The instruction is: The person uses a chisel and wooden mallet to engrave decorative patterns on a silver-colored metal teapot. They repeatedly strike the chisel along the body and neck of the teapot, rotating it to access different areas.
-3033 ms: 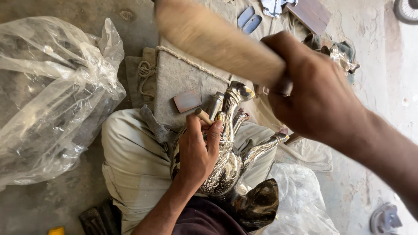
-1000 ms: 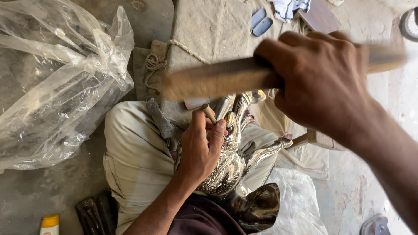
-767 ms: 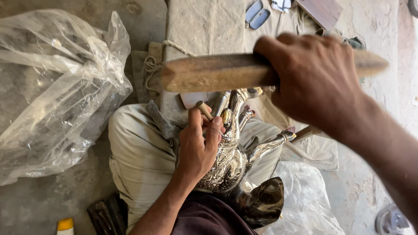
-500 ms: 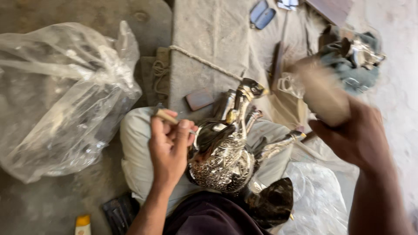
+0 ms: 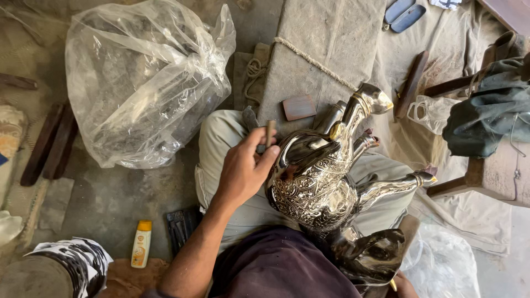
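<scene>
A shiny silver ewer (image 5: 314, 185) with engraved patterns lies across my lap on beige trousers (image 5: 221, 143). Its neck and lid (image 5: 367, 105) point up and away, and its curved spout (image 5: 395, 185) points right. My left hand (image 5: 243, 171) rests against the ewer's left side and pinches a short brown punch (image 5: 270, 132) upright between the fingers. My right hand and the wooden mallet are out of view. A bit of skin (image 5: 406, 287) shows at the bottom edge under the ewer's dark base (image 5: 370, 256); I cannot tell what it is.
A big crumpled clear plastic bag (image 5: 143, 83) lies to the left. A cloth-covered block with a rope (image 5: 326, 44) stands ahead, with a small brown block (image 5: 298, 106) on it. A yellow bottle (image 5: 141, 243) lies lower left; a dark green cloth (image 5: 491, 110) and wooden sticks (image 5: 411, 83) are on the right.
My right hand swung the wooden mallet over the ewer, then pulled away to the right and out of view. My left hand shifted from the ewer's neck to its left side with the punch.
</scene>
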